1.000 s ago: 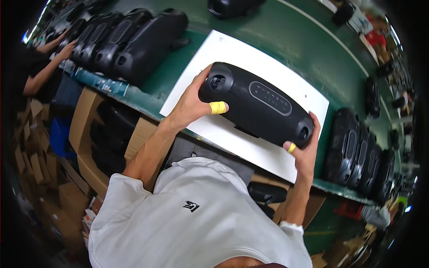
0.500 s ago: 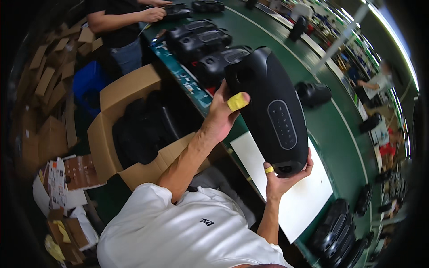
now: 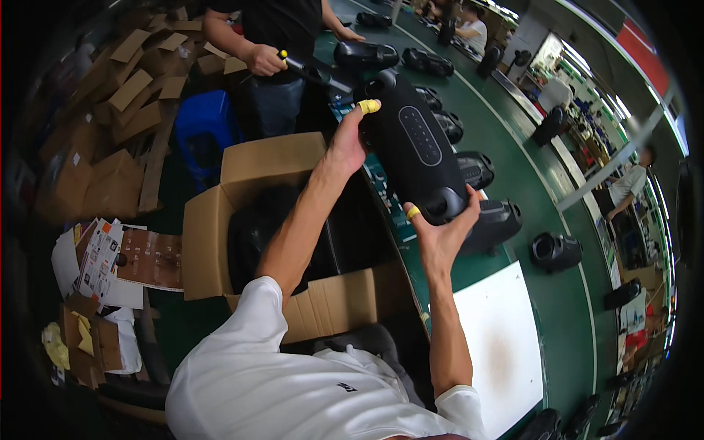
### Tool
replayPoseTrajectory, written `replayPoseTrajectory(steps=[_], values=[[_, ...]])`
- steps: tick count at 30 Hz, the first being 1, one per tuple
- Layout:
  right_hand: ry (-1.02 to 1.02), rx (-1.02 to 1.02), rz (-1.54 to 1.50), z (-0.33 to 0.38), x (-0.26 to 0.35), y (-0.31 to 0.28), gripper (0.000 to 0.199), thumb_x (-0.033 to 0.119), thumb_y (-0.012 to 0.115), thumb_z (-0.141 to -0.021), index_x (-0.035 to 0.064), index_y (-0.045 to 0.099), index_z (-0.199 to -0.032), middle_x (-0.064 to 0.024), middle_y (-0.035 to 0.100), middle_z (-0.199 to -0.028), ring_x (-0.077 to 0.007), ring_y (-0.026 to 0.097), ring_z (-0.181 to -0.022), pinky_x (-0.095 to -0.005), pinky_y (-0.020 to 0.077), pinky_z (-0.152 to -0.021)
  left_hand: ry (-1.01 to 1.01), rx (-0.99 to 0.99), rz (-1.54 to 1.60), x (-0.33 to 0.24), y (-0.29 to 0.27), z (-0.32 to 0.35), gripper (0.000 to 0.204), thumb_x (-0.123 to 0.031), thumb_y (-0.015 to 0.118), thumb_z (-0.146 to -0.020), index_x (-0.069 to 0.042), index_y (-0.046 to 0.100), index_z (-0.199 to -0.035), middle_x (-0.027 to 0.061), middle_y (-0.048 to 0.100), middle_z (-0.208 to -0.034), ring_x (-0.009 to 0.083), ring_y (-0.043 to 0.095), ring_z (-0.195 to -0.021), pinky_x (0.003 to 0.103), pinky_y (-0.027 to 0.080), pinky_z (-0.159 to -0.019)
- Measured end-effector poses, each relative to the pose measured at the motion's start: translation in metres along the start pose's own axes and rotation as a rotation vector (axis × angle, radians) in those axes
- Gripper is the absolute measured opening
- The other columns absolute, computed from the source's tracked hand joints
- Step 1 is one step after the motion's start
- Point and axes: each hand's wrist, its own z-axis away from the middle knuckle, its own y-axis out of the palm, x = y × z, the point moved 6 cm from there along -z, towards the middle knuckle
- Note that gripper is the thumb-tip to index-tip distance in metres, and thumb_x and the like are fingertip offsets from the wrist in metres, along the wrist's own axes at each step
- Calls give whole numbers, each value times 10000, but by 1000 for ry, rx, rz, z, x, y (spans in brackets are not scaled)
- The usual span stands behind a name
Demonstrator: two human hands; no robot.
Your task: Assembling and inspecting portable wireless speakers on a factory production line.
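Note:
A black cylindrical portable speaker (image 3: pixel 407 143) is held up at a tilt over the edge of the green worktable (image 3: pixel 546 312), its oval button panel facing up. My left hand (image 3: pixel 347 141) grips its far end, yellow tape around the thumb. The near end rests in my right hand (image 3: pixel 445 236), whose fingers wrap around its rim; yellow tape is on that thumb too. Beneath and beyond it, several similar black speakers (image 3: pixel 495 224) stand on the table. A white sheet (image 3: pixel 502 345) with a brownish smudge lies by my right forearm.
An open cardboard box (image 3: pixel 202 246) with dark contents stands left of the table. Behind it are a blue stool (image 3: pixel 202 125) and piled cartons (image 3: pixel 128 110). Across the corner, a co-worker in black (image 3: pixel 275 37) holds a dark elongated tool (image 3: pixel 312 72). Papers (image 3: pixel 103 264) lie at the left.
My hands have carried the speaker away from above the white sheet, toward the far speakers and the co-worker. My view has turned left. The co-worker's hands have moved apart, one now raising the tool.

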Motion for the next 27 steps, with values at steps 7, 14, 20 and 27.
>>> replayPoseTrajectory(steps=[7,14,20,27], values=[[24,56,-100,-44,19,95,1182,272,1022,-714,-59,313,-1600,-285,368,-1538,-435,385,-1468,-481,342,-1255,76,-93,-53,-51,-62,-51,424,-357,684,-983,-121,712,-1334,76,756,-1290,260,701,-1201,479,539,-1052],[-22,38,-160,-60,30,158,1154,236,1014,-711,-60,315,-1581,-325,344,-1543,-492,364,-1461,-542,338,-1248,70,-65,-8,-74,-84,-80,446,-447,731,-962,-150,740,-1295,43,773,-1225,230,707,-1146,440,543,-1014],[-284,-8,26,-53,55,188,1132,257,1024,-678,-58,387,-1560,-337,374,-1552,-516,376,-1464,-541,327,-1259,75,-155,117,-73,-113,-92,631,-635,697,-942,-113,769,-1289,92,796,-1232,299,751,-1124,495,585,-1055],[-292,378,-158,-37,66,85,744,195,842,-928,20,479,-1553,-321,432,-1610,-515,509,-1455,-539,497,-1156,335,-112,90,-64,-155,-119,807,-709,429,-1021,-130,604,-1556,125,655,-1534,345,640,-1389,532,504,-1206]])
